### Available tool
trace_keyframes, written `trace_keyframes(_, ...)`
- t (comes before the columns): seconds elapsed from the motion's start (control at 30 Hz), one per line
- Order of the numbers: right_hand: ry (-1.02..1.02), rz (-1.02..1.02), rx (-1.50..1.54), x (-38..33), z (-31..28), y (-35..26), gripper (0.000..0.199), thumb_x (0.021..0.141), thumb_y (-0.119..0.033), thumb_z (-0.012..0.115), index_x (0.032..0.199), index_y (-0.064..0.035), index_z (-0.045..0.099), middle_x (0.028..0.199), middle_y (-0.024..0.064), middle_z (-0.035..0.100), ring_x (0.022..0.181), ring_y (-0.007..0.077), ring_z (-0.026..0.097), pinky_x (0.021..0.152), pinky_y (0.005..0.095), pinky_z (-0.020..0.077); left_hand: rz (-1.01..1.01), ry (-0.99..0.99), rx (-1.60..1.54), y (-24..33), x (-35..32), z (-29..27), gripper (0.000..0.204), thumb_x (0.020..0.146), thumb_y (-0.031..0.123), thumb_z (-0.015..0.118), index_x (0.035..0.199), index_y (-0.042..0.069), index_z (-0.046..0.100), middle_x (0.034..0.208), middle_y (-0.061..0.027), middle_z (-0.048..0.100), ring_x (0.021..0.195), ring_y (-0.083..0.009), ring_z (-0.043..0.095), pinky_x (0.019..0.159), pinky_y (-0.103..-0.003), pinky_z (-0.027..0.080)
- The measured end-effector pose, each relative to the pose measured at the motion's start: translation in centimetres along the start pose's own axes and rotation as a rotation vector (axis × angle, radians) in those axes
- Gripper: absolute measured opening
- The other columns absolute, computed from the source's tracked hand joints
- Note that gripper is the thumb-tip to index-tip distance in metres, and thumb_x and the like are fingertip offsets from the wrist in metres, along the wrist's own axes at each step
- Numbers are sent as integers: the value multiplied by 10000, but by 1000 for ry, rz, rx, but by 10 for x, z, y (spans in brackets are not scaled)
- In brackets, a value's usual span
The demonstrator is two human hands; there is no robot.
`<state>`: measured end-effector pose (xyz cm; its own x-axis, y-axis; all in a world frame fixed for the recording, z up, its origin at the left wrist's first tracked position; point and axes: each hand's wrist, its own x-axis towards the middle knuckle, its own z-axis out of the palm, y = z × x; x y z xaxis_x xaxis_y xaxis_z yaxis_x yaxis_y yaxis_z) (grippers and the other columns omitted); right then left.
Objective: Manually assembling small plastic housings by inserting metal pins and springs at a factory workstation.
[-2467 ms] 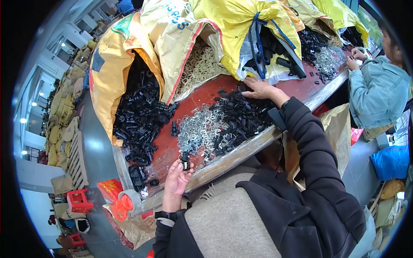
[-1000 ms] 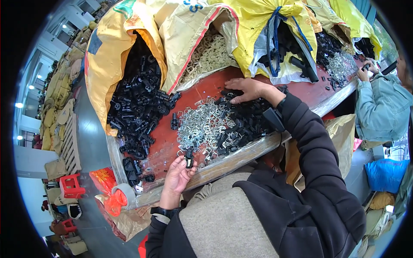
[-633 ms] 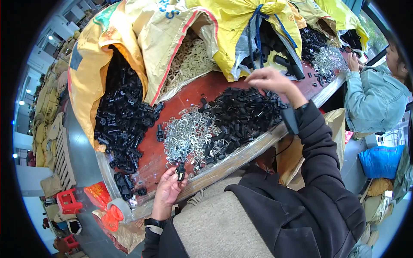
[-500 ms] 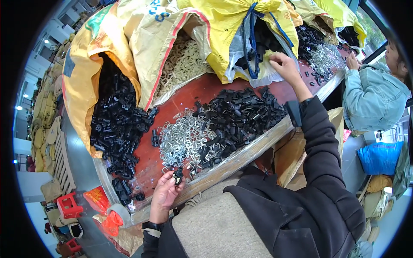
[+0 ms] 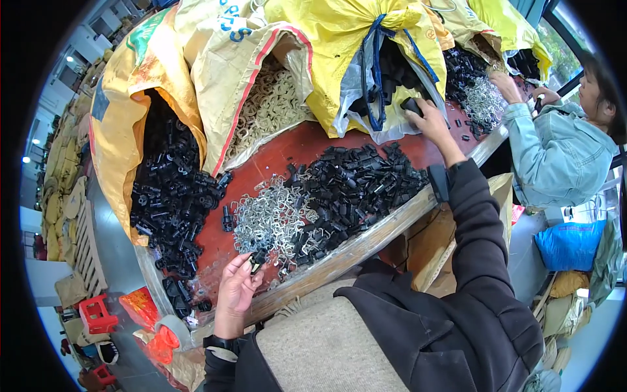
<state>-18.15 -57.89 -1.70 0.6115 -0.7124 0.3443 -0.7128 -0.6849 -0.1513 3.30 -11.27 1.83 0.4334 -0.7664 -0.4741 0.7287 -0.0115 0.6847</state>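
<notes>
Near the table's front edge, my left hand [image 5: 235, 289] pinches a small black plastic fitting [image 5: 257, 261] with a pale part on it. My right hand [image 5: 434, 125] is at the mouth of a yellow sack [image 5: 333, 46], gripping a short black plastic sleeve [image 5: 411, 106] between thumb and fingers. More black pieces [image 5: 396, 70] show inside that sack. Between my hands lie a heap of bent silvery metal clips [image 5: 266, 215] and a heap of black plastic pieces [image 5: 359, 186].
An orange-yellow sack [image 5: 117, 137] spills black fittings [image 5: 166, 209] on the left. Beside it, a cream sack [image 5: 215, 72] holds pale C-shaped rings [image 5: 271, 98]. The red tabletop [image 5: 261, 160] has a wooden edge [image 5: 366, 234]. A co-worker [image 5: 558, 150] handles parts at the right.
My right hand has closed on a black sleeve at the yellow sack's mouth. My left hand keeps its fitting. The co-worker's hand has reached over to the clips there, and the view has shifted slightly.
</notes>
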Motion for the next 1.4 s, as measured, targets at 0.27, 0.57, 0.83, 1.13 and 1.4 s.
trace_keyframes(0.27, -106, 247, 977, -42, -68, -52, 298, 777, -272, 553, 932, -21, 515, 802, 31, 510, 751, 100, 464, 658, 226, 388, 24, -90, 41, 6, 0, 10, 268, 770, 93, 548, 1013, 1, 483, 860, -172, 568, 605, -165, 522, 479, -209, 389)
trace_keyframes(0.57, -179, -339, 923, -69, -105, -169, 354, 618, -138, 700, 906, -25, 529, 852, 60, 537, 786, 148, 511, 687, 242, 406, 17, -174, 80, 25, 12, 35, 311, 772, 110, 560, 1041, -12, 463, 894, -127, 566, 707, -131, 542, 565, -200, 427)
trace_keyframes(0.83, -290, -643, 984, -68, -95, -240, 396, 557, -115, 733, 892, -30, 540, 865, 96, 541, 797, 190, 522, 701, 267, 406, 46, -175, 18, 26, 11, 25, 261, 768, 138, 580, 973, 9, 482, 828, -86, 562, 622, -85, 488, 541, -185, 413)
trace_keyframes(1.13, -559, -390, 1596, -92, -76, -279, 621, 617, -132, 701, 1137, -19, 381, 929, 95, 513, 797, 194, 500, 704, 271, 403, -11, -296, 92, 27, 13, 25, 245, 755, 116, 586, 951, 23, 471, 794, -74, 552, 620, -86, 495, 544, -184, 412)
trace_keyframes(1.4, -905, 311, 2272, -86, -62, -262, 608, 757, -229, 533, 1249, -35, 235, 963, 117, 498, 839, 201, 495, 724, 284, 397, 14, -230, 81, 24, 16, 17, 225, 751, 119, 595, 929, 30, 491, 734, -19, 532, 592, -66, 477, 511, -175, 390)
